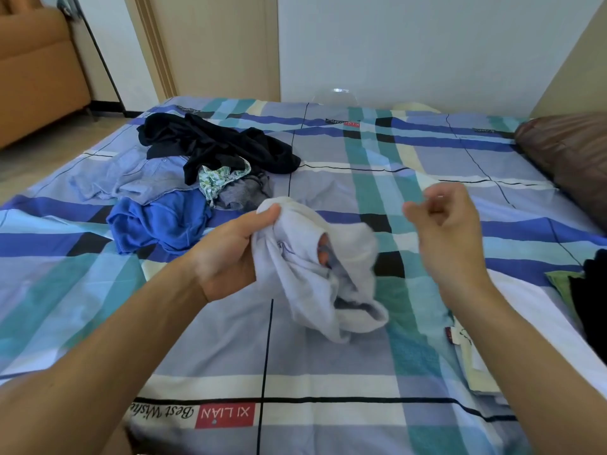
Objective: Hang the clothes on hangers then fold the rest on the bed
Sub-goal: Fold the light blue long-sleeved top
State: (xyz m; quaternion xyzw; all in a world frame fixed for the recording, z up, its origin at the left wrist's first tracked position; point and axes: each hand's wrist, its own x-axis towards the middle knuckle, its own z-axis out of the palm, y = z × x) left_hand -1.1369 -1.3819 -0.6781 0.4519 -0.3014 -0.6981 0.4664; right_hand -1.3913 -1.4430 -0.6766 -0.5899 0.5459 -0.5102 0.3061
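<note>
My left hand point(230, 254) grips a small crumpled white garment point(315, 274) above the middle of the bed; my fingers show through its folds. My right hand point(443, 218) hovers to the right of it, blurred, fingers loosely curled and holding nothing. A heap of unfolded clothes lies at the far left of the bed: a black garment point(216, 146), a light blue shirt point(141, 178), a bright blue garment point(161, 221), a green patterned piece point(220, 178) and a grey piece point(243, 192).
The bed has a blue, teal and white plaid sheet point(328, 366). A brown pillow point(571, 156) lies at the right edge. Dark and green clothes point(588, 290) sit at the near right, with a pale folded piece point(476, 359) beside them. An orange sofa point(36, 73) stands at far left.
</note>
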